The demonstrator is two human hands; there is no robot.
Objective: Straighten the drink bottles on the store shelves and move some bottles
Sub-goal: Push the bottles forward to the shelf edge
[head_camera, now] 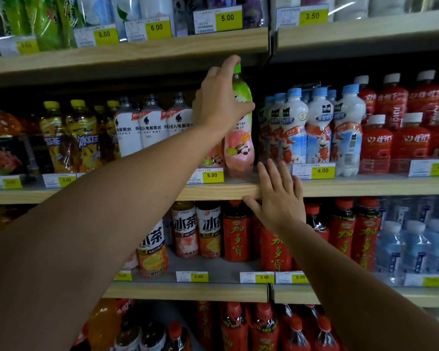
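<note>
Left hand [219, 97] clamps pink bottle [238, 148] at its neck; right hand [276, 196] flat, fingers apart, on shelf edge [213, 192].

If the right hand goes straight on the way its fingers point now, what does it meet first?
The right hand, resting on the shelf edge, points up and back. It would probably first meet the clear front rail, then the white milk-drink bottles; depth is unclear.

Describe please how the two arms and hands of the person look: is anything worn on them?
Both arms are bare up to the picture's edge: no sleeves, gloves, watch or bracelet show. The left hand and the right hand carry no rings that I can see. Fingernails look short and unpainted, though the picture is somewhat dim.
</note>
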